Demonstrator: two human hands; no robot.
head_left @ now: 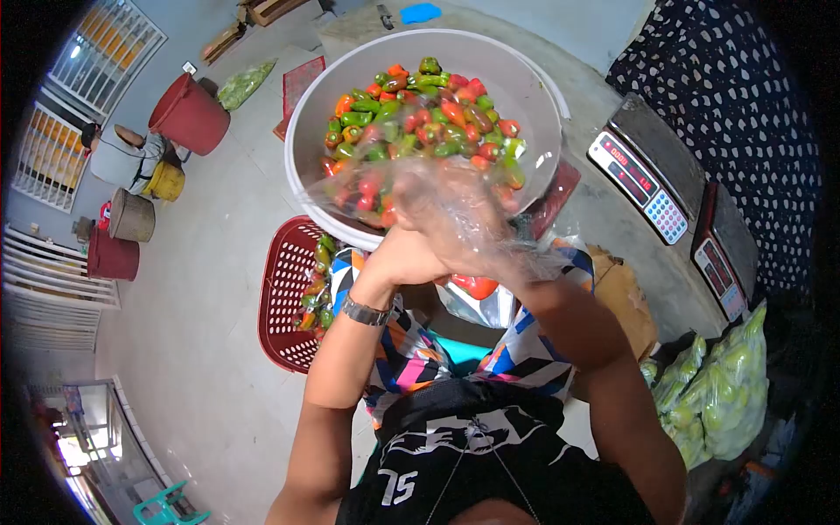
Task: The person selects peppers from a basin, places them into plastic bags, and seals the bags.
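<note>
"So, how far along is the work?"

"Partway, I'd judge. Many peppers [455, 114] lie loose in the tub [541, 96], just beyond the hands: red, green and orange mixed. A clear bag [516, 249] spreads over the near part of the heap, bunched around both hands."

"And the hands themselves?"

"The left hand [409, 255] looks loosely curled, close against the right hand [459, 206], whose fingers seem half spread behind or within the film. They overlap and the plastic blurs them, so I can't tell which one grips the bag, how tightly, or whether the right is inside it."

"Is anything in the bag?"

"Nothing I can make out. The peppers showing through look like the tub's own. That loose heap seems to be what's left."

"What looks done?"

"Perhaps the basket [278, 302], left of the hands and lower down. The basket peppers [323, 258] shine as if wrapped in plastic, but I can't be sure they're packed."

"Other containers?"

"Right of the hands and lower, clear sacks [733, 398] bulge with pale green produce. Far left of the hands, a red bucket [188, 115] stands, contents hidden. Two scales [639, 185] sit well to their right, one reading zeros on its upper display."
</note>
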